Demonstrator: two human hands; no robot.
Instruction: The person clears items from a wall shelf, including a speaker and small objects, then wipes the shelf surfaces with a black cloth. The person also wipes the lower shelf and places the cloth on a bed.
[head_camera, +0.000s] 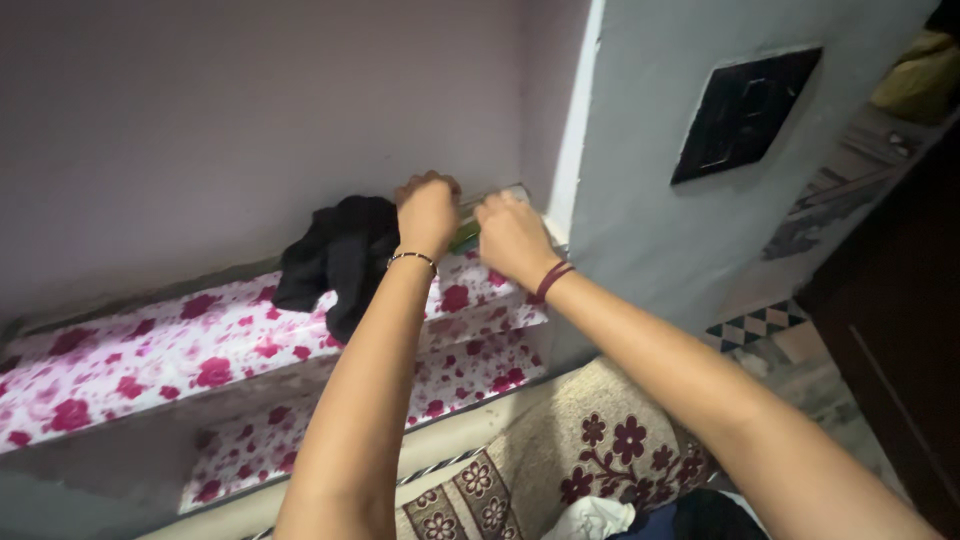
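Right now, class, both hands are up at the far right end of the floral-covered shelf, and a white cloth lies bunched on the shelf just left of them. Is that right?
Not quite: the cloth is black, not white, as the head view shows. The rest stands: the left hand and right hand are both at the far right end of the floral-covered shelf, with the cloth bunched just left of them.

between the left hand (427, 213) and the right hand (512, 238), at the right end of the upper flower-papered shelf (150, 355), sits a small green package (465, 237) with a clear, shiny top edge, mostly hidden by the hands. no labels, signs or screens show anywhere.
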